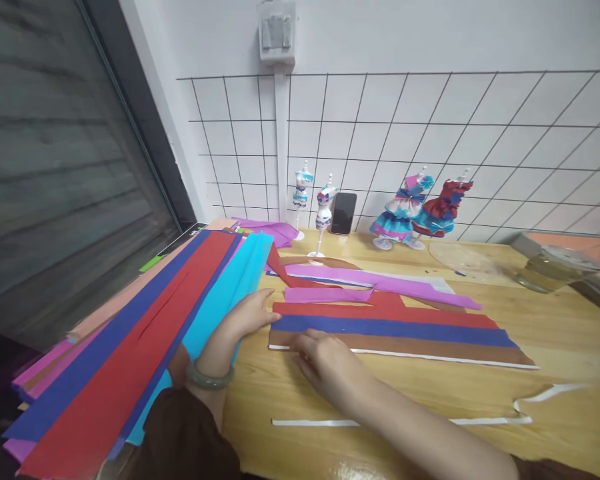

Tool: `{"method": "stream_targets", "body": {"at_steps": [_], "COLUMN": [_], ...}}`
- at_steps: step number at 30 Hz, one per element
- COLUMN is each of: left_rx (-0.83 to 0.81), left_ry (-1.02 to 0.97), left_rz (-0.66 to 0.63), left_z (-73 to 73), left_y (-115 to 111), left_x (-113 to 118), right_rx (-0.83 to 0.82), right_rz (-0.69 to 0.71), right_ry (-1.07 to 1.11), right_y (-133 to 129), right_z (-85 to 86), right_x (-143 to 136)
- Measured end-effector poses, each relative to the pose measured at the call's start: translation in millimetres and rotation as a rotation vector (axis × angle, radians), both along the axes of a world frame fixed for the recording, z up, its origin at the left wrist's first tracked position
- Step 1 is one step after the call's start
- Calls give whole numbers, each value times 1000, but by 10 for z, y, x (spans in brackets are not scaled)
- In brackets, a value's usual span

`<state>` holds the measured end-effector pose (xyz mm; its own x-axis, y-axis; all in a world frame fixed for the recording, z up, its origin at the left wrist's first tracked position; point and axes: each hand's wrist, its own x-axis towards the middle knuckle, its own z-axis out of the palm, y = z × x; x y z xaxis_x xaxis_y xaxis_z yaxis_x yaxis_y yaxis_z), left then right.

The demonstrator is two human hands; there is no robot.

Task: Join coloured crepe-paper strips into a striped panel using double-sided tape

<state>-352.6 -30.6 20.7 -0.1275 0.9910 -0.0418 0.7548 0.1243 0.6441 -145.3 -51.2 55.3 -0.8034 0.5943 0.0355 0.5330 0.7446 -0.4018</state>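
Observation:
My left hand (247, 315), with a green bangle at the wrist, has its thumb and fingers apart. Its fingertips rest at the left end of a red crepe paper strip (380, 312). Below the red lie a blue strip (395, 328) and a brown strip (405, 346), overlapping in a flat row. A narrow white strip (445, 359) runs along the brown one's near edge. My right hand (330, 367) bends its fingers together over the left part of that edge; whatever is under the fingertips is hidden. Nearer me, a loose white strip (490, 421) passes beneath my right forearm.
At left lies a stack of long coloured paper (145, 327). Purple pieces (330, 294) lie behind the row. Small mannequins (324, 210), two wearing paper dresses (405, 210), and a phone (343, 213) stand along the wall. A clear container (555, 270) sits at right.

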Motion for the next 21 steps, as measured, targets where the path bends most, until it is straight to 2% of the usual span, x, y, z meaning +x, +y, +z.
{"method": "stream_targets", "body": {"at_steps": [5, 11, 17, 21], "left_rx": [-61, -77, -112, -142], "left_ry": [-14, -26, -65, -114], "left_rz": [-11, 24, 32, 17], "left_z": [31, 6, -7, 46], "left_y": [-31, -33, -32, -50], "left_x": [28, 5, 17, 44], "right_rx": [-45, 107, 137, 139], "right_rz": [-59, -145, -152, -235], "right_ry": [-45, -162, -279, -205], "right_y": [64, -14, -27, -16], "right_z": [-97, -241, -241, -187], "right_x": [-402, -628, -643, -523]}}
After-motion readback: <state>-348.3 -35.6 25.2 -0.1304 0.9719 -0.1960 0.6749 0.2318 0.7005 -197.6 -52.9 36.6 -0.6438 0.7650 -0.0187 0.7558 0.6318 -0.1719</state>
